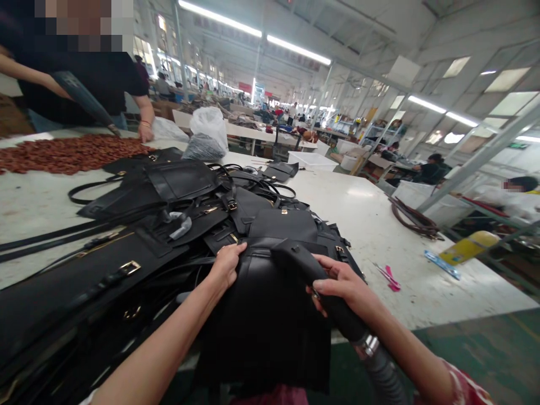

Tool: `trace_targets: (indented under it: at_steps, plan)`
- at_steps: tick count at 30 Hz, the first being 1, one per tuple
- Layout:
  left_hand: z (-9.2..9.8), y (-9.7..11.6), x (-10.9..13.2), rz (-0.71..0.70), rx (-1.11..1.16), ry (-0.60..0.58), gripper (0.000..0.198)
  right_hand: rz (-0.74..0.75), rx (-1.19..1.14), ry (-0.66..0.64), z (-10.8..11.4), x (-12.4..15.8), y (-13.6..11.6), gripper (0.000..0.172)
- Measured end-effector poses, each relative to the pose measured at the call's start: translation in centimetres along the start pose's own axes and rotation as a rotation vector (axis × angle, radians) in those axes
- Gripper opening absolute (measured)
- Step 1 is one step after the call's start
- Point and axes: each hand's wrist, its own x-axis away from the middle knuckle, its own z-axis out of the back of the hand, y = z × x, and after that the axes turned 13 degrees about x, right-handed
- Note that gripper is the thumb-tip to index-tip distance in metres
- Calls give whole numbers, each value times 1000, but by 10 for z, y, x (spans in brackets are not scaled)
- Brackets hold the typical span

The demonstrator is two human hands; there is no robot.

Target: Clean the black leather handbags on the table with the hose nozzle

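My left hand (228,265) is closed on the left edge of a black leather bag panel (264,304), its thumb on top near a stitched band. The panel hangs over the table's front edge toward me. In my right hand (343,284) is a black blower nozzle (301,260), fingers wrapped round its grip. A metal clamp (370,344) joins it to a ribbed hose (386,374) running down and right. The flat nozzle tip points left, just over the panel's upper part; I cannot tell if it touches. Behind lies a heap of black bag pieces (181,183) with straps and gold buckles.
The white table (337,197) carries pink-handled scissors (388,275), a yellow bottle (470,247), a blue-and-white packet (442,264) and coiled brown straps (411,219). At left, a co-worker (84,84) holds a dark tool over brown pieces (71,153). A plastic bag (208,132) stands farther back.
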Motion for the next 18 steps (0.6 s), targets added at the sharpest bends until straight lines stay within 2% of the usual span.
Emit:
trace_targets:
  at_steps: [3, 7, 13, 18]
  plan:
    - [0, -1, 2, 20, 3, -50, 10, -51, 56, -89, -2, 0, 1, 60]
    - [1, 0, 6, 41, 6, -107, 10, -45, 106, -139, -5, -11, -3, 61]
    - [2, 4, 15, 149, -68, -246, 27, -55, 155, -172, -14, -21, -11, 61]
    - [1, -1, 12, 121, -130, -211, 32, -76, 157, -181, -11, -18, -8, 59]
